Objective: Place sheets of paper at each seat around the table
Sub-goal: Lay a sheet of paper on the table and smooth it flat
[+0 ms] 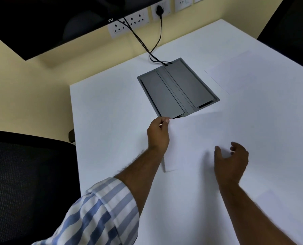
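While a person leans over a white table (111, 96), the head camera looks down on both bare forearms. The left hand (158, 134) pinches the far left corner of a white sheet of paper (196, 138) between thumb and fingers, so that the sheet's left edge is lifted a little and casts a thin shadow on the table. The right hand (231, 160) hovers over the near right part of the same sheet, fingers loosely spread and holding nothing. Just beyond the paper, a grey cable box (178, 87) is set into the tabletop, with black cables (154, 50) running from it to wall sockets (129, 23). A second sheet (244, 73) lies flat at the far right. A dark chair (23, 183) stands at the left.
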{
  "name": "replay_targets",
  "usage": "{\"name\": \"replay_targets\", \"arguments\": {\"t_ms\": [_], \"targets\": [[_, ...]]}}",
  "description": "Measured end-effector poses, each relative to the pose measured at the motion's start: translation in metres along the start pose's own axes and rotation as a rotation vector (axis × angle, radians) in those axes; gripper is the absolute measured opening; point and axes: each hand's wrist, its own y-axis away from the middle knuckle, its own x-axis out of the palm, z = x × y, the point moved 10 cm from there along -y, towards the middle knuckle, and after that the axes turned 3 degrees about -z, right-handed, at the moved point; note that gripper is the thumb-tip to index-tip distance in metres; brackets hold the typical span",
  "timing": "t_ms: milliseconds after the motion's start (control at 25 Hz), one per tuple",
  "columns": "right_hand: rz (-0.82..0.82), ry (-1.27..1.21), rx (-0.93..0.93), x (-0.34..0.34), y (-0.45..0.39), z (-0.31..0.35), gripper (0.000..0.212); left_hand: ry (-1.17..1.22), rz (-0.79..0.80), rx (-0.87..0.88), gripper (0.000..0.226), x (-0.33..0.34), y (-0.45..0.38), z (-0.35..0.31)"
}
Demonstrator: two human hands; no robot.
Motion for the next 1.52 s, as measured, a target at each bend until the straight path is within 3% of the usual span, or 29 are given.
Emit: {"name": "replay_targets", "arguments": {"t_ms": [160, 240, 440, 520, 600, 720, 840, 920, 1120, 1240, 1360, 1520], "targets": [[-0.086, -0.282, 0.512, 0.007, 0.058, -0.022, 0.049, 0.132, -0.007, 0.019, 0.026, -0.049, 0.025, -0.039], [-0.040, -0.430, 0.689, 0.025, 0.093, -0.020, 0.052, 0.151, 0.002, 0.050, 0.026, -0.083, 0.035, -0.059], [0.384, -0.894, 0.876, 0.099, 0.162, 0.040, 0.066, 0.241, 0.059, 0.054, 0.027, -0.176, 0.039, -0.075], [0.454, -1.071, 0.982, 0.126, 0.184, 0.062, 0.081, 0.265, 0.084, 0.030, 0.028, -0.212, 0.024, -0.066], [0.476, -1.140, 1.002, 0.147, 0.202, 0.085, 0.074, 0.288, 0.082, -0.026, 0.029, -0.247, 0.004, -0.048], [0.435, -1.119, 0.959, 0.174, 0.222, 0.105, 0.043, 0.346, 0.024, -0.142, 0.029, -0.299, -0.029, -0.006], [0.364, -1.038, 0.879, 0.188, 0.233, 0.108, 0.036, 0.379, -0.022, -0.257, 0.029, -0.338, -0.063, 0.040], [0.311, -0.939, 0.794, 0.195, 0.237, 0.109, 0.010, 0.375, -0.022, -0.376, 0.028, -0.355, -0.085, 0.076], [0.236, -0.754, 0.745, 0.222, 0.254, 0.104, 0.031, 0.403, -0.037, -0.683, 0.031, -0.366, -0.118, 0.167], [0.171, -0.704, 0.779, 0.236, 0.266, 0.091, 0.030, 0.421, -0.010, -0.776, 0.039, -0.358, -0.115, 0.207], [0.109, -0.622, 0.793, 0.242, 0.268, 0.080, 0.029, 0.296, -0.008, -0.599, 0.035, -0.350, -0.100, 0.222], [0.087, -0.453, 0.766, 0.246, 0.256, 0.071, 0.030, -0.408, 0.130, -0.202, 0.073, -0.332, -0.068, 0.201]]}}
